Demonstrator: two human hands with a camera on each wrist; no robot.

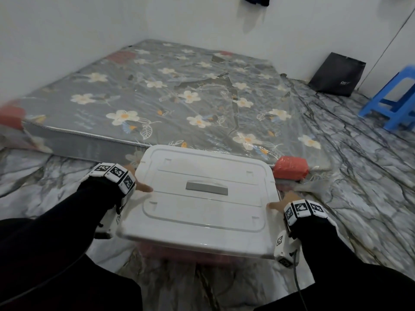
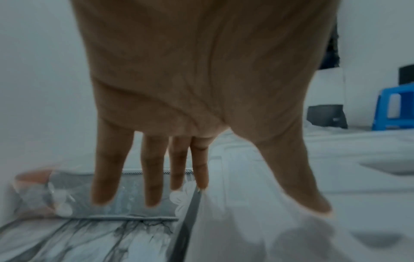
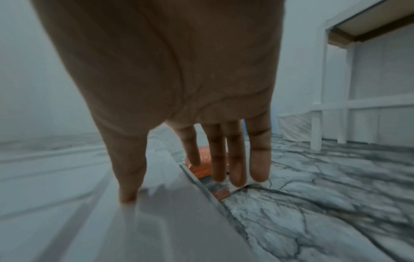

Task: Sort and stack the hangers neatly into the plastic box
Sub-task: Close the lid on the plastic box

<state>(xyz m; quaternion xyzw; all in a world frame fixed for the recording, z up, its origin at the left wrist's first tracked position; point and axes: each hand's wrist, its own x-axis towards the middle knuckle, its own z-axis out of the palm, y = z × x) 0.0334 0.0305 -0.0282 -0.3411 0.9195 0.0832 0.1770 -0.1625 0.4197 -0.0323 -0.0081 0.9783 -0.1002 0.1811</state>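
Two hands are holding a white lid [image 1: 203, 194] flat, just above the plastic box [image 1: 179, 254], whose pinkish wall is showing under the lid's near edge. Left hand [image 1: 134, 187] is at the lid's left edge, its thumb [image 2: 298, 179] lying on top and its straight fingers [image 2: 105, 170] reaching down past the edge, so the lid is pinched between them. Right hand [image 1: 284, 202] is doing the same at the right edge, thumb [image 3: 127, 166] on top and fingers [image 3: 237, 159] stretching below. A grey handle [image 1: 206, 188] is sitting in the middle of the lid. Whether hangers are lying inside the box cannot be told, as the lid is covering it. Box and lid are sitting over the marbled floor [image 1: 359, 198], near the foot of a flowered mattress [image 1: 179, 97]. A blue stool [image 1: 395, 99] and a black bag [image 1: 336, 75] are standing well apart by the wall.
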